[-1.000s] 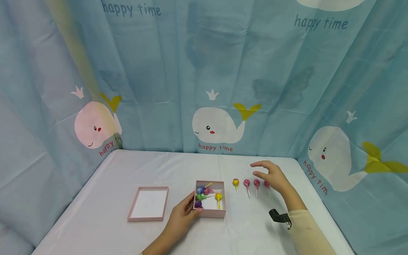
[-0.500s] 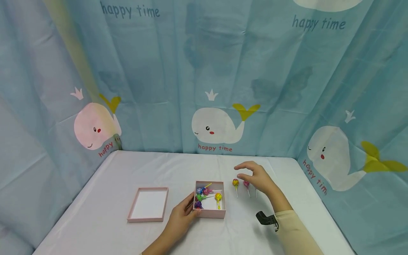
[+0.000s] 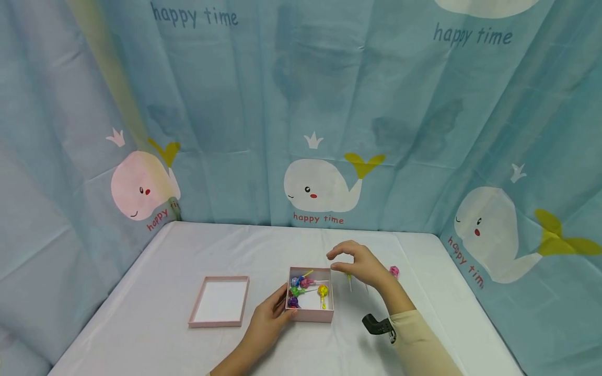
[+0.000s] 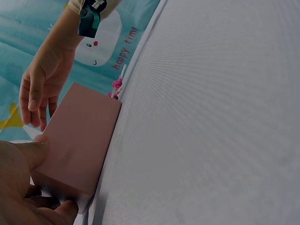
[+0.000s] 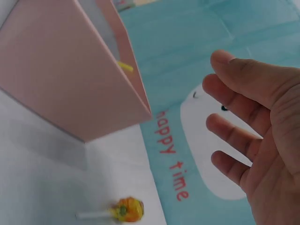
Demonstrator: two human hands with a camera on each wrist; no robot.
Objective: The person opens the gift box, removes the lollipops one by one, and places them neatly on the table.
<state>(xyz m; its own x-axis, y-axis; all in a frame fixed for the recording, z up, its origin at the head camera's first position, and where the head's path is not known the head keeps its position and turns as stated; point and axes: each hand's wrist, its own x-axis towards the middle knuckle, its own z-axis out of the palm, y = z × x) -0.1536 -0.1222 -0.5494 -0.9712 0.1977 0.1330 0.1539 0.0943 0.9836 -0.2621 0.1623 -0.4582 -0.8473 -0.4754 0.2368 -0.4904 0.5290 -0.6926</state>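
The left hand (image 3: 265, 325) grips a smooth, square pink box (image 3: 308, 315) of round lollipops (image 3: 322, 290); the right hand (image 3: 363, 265) arches nearby, fingers parted.

Pink box (image 3: 309, 315), multicol. lollipops (image 3: 322, 290), wht cloth (image 3: 263, 250), blu curtain (image 3: 235, 104) w/ wht whales (image 3: 324, 185)

Head view: the right hand (image 3: 363, 265) hides the heads of two lollipops (image 3: 350, 283). Left wrist view: interior of the pink box (image 4: 77, 136) hidden; left hand (image 4: 18, 180) cut off by left and bottom edges. Right wrist view: box cut off by left and top edges; yellow lollipop (image 5: 129, 209) blurred.
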